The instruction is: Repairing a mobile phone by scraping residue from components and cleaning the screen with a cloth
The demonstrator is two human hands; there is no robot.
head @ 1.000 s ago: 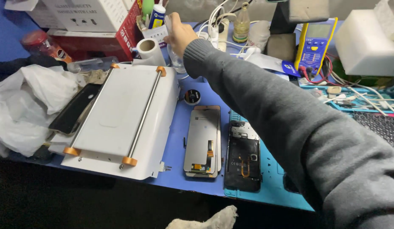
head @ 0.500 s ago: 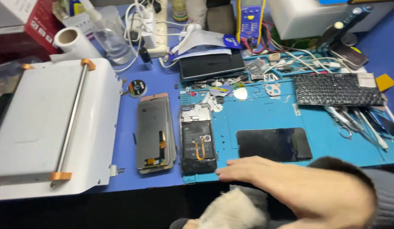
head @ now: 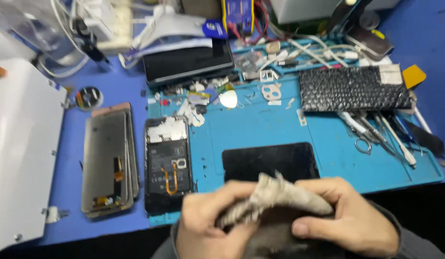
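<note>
Both hands hold a crumpled grey cloth (head: 275, 196) at the bottom centre. My left hand (head: 208, 225) grips its left end, and my right hand (head: 347, 218) grips the right side with the thumb underneath. Just beyond the cloth a black glass panel (head: 270, 160) lies flat on the light blue work mat (head: 280, 124). To the left lies an opened phone body (head: 167, 165) with its battery and an orange flex cable showing. A detached screen assembly (head: 107, 160) lies further left.
A white flat machine (head: 21, 153) fills the left edge. A black bubble-wrap pouch (head: 352, 88), tweezers and scissors (head: 376, 136) lie at right. A dark tablet (head: 189, 62), small parts, cables and a round tape roll (head: 88, 97) sit at the back.
My left arm has pulled back from the far left shelf area. Both hands now hold the cloth together near the front edge, and the view has shifted right and closer.
</note>
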